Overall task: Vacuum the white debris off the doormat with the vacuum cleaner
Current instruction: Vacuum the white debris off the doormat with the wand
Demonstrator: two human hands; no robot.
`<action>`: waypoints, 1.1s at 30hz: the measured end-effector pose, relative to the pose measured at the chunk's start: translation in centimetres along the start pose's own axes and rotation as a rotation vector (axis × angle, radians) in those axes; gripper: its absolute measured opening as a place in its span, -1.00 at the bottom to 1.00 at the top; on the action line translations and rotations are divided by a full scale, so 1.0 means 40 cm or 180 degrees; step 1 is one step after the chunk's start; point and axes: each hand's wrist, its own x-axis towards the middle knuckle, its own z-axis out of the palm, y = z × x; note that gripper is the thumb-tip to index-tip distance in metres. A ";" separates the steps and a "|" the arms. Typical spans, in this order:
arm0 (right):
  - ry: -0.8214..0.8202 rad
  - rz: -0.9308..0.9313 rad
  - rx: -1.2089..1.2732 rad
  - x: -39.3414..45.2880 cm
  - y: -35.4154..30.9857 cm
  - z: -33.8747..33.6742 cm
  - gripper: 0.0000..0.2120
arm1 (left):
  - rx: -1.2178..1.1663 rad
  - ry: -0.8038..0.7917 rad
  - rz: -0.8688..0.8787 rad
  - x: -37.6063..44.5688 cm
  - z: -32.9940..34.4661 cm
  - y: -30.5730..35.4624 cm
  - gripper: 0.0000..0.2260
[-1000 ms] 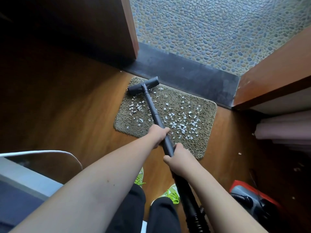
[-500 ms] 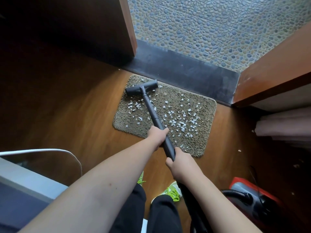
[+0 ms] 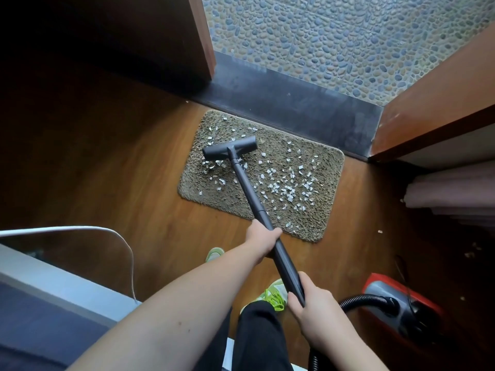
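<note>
A brown shaggy doormat (image 3: 324, 159) lies on the wooden floor before a dark threshold. White debris (image 3: 288, 187) is scattered over it, densest right of centre. The black vacuum head (image 3: 229, 149) rests on the mat's left half, with flakes behind and ahead of it. A black wand (image 3: 247, 187) runs from the head back to me. My left hand (image 3: 261, 238) grips the wand at the mat's near edge. My right hand (image 3: 312, 307) grips it lower down, near the hose.
The red and grey vacuum body (image 3: 401, 306) with its black hose (image 3: 361, 299) sits on the floor at my right. A wooden door (image 3: 439, 103) stands open at right, a door frame (image 3: 205, 36) at left. White cable (image 3: 126, 245) loops at left. My green shoes (image 3: 273, 295) are below.
The vacuum head has been pulled back from the mat's far left corner toward me, onto the mat's left middle. Both hands drew back with the wand.
</note>
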 end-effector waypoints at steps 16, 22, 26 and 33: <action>-0.0023 0.0181 -0.0190 -0.052 0.060 0.051 -0.53 | 0.0311 -0.0117 -0.0165 -0.044 0.063 -0.098 -0.63; -0.0095 0.0129 -0.0243 -0.046 0.055 0.055 -0.49 | 0.0282 -0.0089 -0.0161 -0.035 0.053 -0.110 -0.63; -0.0064 -0.0027 -0.0181 -0.022 0.034 0.061 -0.60 | 0.0263 0.0062 -0.0107 -0.012 0.020 -0.093 -0.64; -0.0059 -0.0098 -0.0409 0.057 -0.034 0.063 -0.60 | 0.0008 0.0207 -0.0057 0.039 -0.048 -0.042 -0.67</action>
